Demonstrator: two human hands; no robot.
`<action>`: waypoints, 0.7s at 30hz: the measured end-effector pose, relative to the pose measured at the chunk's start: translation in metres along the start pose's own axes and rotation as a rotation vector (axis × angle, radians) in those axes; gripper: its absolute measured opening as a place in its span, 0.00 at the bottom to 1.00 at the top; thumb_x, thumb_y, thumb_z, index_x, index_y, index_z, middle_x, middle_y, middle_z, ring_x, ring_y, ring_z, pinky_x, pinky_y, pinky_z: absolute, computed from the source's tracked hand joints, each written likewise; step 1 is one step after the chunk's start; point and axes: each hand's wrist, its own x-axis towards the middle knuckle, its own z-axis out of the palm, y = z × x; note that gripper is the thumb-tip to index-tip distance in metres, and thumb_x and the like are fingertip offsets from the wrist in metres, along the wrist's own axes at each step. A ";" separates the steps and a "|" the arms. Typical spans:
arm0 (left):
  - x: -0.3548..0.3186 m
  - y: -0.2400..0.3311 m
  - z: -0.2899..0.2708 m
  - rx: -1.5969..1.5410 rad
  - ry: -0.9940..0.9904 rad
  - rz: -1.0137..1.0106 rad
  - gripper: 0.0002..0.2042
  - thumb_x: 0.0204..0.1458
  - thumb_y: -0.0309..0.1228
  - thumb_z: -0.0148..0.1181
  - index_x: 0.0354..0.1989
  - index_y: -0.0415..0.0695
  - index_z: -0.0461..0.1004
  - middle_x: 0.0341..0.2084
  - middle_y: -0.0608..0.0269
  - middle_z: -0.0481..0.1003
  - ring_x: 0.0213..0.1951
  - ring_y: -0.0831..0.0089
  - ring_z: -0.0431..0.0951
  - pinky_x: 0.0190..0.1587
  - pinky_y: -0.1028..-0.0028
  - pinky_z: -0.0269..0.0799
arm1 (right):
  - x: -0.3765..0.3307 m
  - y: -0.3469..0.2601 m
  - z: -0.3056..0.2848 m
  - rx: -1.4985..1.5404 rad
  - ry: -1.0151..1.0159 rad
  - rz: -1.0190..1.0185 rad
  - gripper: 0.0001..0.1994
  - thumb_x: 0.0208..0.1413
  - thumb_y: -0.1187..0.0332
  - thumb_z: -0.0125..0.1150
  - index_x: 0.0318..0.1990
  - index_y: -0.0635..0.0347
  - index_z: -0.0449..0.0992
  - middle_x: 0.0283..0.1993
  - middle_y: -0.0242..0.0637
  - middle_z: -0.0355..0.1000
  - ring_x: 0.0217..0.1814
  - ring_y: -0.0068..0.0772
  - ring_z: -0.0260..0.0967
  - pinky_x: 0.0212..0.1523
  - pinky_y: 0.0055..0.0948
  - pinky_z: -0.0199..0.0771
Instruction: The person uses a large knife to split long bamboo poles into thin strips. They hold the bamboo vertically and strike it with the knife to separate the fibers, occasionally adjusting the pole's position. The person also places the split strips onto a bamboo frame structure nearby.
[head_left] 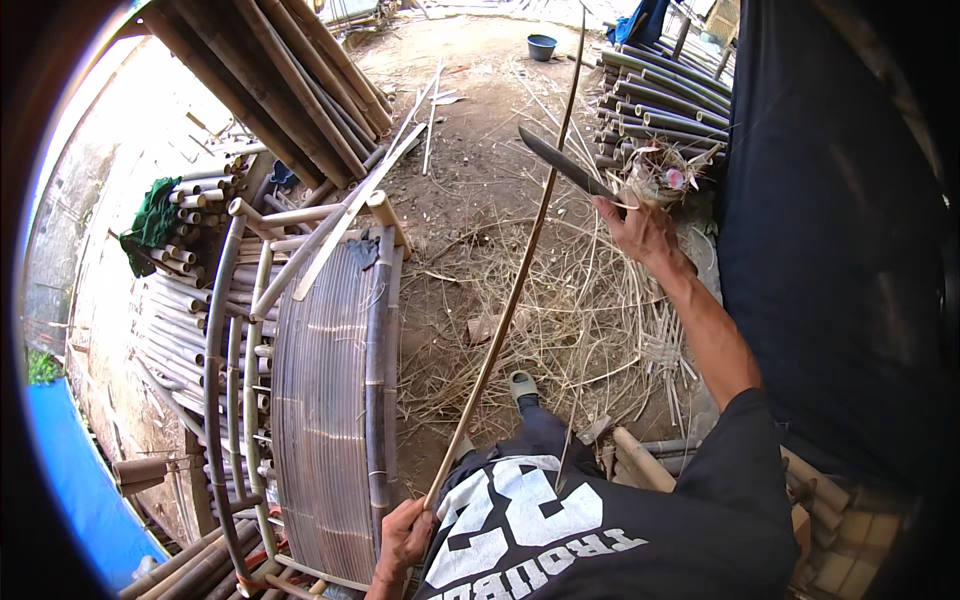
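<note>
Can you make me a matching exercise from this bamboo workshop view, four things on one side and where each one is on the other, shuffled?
Things:
1. long bamboo strip
2. dark blade
3. blue basin
4. green cloth

Places:
A. on the dirt ground at the far end
B. gripped in the right hand
C. draped over stacked bamboo ends on the left
D. lower end gripped in the left hand

Pairs: 1-D, 2-B, 3-A, 4-C
</note>
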 end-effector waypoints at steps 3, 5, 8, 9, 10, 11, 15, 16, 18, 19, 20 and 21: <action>0.011 0.001 -0.001 -0.218 -0.030 -0.149 0.12 0.59 0.25 0.49 0.47 0.34 0.74 0.21 0.68 0.68 0.22 0.81 0.67 0.25 0.78 0.61 | -0.019 -0.024 0.006 0.221 -0.070 -0.055 0.36 0.61 0.35 0.37 0.48 0.65 0.71 0.14 0.32 0.59 0.13 0.19 0.58 0.07 0.23 0.58; 0.027 0.006 0.005 -0.382 0.010 -0.168 0.16 0.62 0.28 0.47 0.55 0.33 0.69 0.19 0.71 0.66 0.19 0.85 0.64 0.20 0.82 0.57 | -0.034 -0.050 0.014 0.174 0.146 -0.396 0.30 0.60 0.35 0.39 0.34 0.58 0.68 0.14 0.28 0.58 0.12 0.19 0.56 0.07 0.25 0.57; 0.085 0.049 0.010 -0.510 0.017 -0.176 0.18 0.65 0.30 0.46 0.60 0.34 0.65 0.15 0.72 0.64 0.13 0.87 0.58 0.14 0.83 0.51 | -0.066 -0.099 0.022 0.442 -0.088 -0.120 0.31 0.60 0.33 0.37 0.31 0.56 0.67 0.14 0.25 0.56 0.10 0.18 0.54 0.05 0.27 0.56; 0.105 0.063 0.011 -0.560 0.011 -0.165 0.19 0.65 0.32 0.47 0.61 0.36 0.65 0.15 0.72 0.64 0.12 0.87 0.58 0.13 0.83 0.51 | -0.075 -0.109 0.029 0.457 -0.053 -0.130 0.31 0.60 0.33 0.36 0.29 0.54 0.67 0.14 0.25 0.56 0.10 0.17 0.55 0.06 0.27 0.59; 0.128 0.076 0.011 -0.612 0.001 -0.141 0.20 0.64 0.34 0.47 0.61 0.37 0.65 0.15 0.72 0.64 0.12 0.87 0.58 0.12 0.84 0.52 | -0.085 -0.124 0.026 0.511 -0.082 -0.138 0.30 0.60 0.34 0.37 0.27 0.52 0.66 0.14 0.26 0.57 0.11 0.19 0.56 0.07 0.27 0.62; 0.141 0.086 0.011 -0.654 -0.004 -0.131 0.21 0.64 0.36 0.48 0.62 0.39 0.65 0.15 0.72 0.64 0.12 0.87 0.58 0.12 0.84 0.52 | -0.094 -0.136 0.031 0.466 -0.044 -0.206 0.30 0.60 0.34 0.38 0.28 0.54 0.67 0.15 0.28 0.59 0.11 0.21 0.59 0.08 0.28 0.64; 0.164 0.100 0.009 -0.754 0.030 -0.155 0.20 0.64 0.36 0.49 0.62 0.41 0.64 0.18 0.72 0.65 0.12 0.88 0.58 0.12 0.86 0.53 | -0.134 -0.171 0.046 0.372 0.116 -0.489 0.32 0.60 0.36 0.42 0.31 0.61 0.69 0.19 0.40 0.69 0.18 0.36 0.73 0.16 0.34 0.75; 0.165 0.099 0.009 -0.737 0.038 -0.166 0.20 0.65 0.36 0.49 0.63 0.41 0.64 0.18 0.73 0.65 0.13 0.89 0.58 0.13 0.86 0.53 | -0.140 -0.177 0.043 0.358 0.081 -0.512 0.31 0.60 0.37 0.43 0.31 0.62 0.70 0.19 0.41 0.69 0.19 0.38 0.74 0.17 0.35 0.75; 0.166 0.099 0.012 -0.717 0.050 -0.153 0.20 0.65 0.36 0.49 0.63 0.41 0.64 0.19 0.73 0.64 0.14 0.89 0.58 0.13 0.86 0.53 | -0.138 -0.170 0.054 0.347 0.093 -0.532 0.30 0.60 0.38 0.46 0.32 0.61 0.71 0.20 0.42 0.70 0.20 0.41 0.74 0.18 0.38 0.76; 0.163 0.101 0.015 -0.709 0.059 -0.131 0.20 0.65 0.36 0.49 0.63 0.41 0.64 0.19 0.74 0.64 0.14 0.89 0.57 0.13 0.86 0.53 | -0.132 -0.166 0.056 0.371 0.089 -0.485 0.29 0.60 0.38 0.46 0.32 0.60 0.71 0.21 0.43 0.71 0.20 0.42 0.75 0.18 0.39 0.76; 0.161 0.102 0.017 -0.706 0.069 -0.112 0.20 0.65 0.35 0.49 0.63 0.41 0.64 0.19 0.74 0.64 0.14 0.90 0.57 0.13 0.86 0.53 | -0.124 -0.162 0.056 0.394 0.080 -0.439 0.28 0.59 0.38 0.47 0.33 0.60 0.71 0.21 0.44 0.72 0.21 0.44 0.75 0.18 0.40 0.76; 0.161 0.104 0.020 -0.729 0.085 -0.113 0.20 0.65 0.35 0.49 0.63 0.41 0.64 0.19 0.75 0.63 0.15 0.90 0.57 0.13 0.87 0.53 | -0.122 -0.163 0.051 0.384 0.027 -0.376 0.28 0.59 0.38 0.48 0.35 0.59 0.72 0.23 0.45 0.73 0.22 0.46 0.76 0.19 0.42 0.76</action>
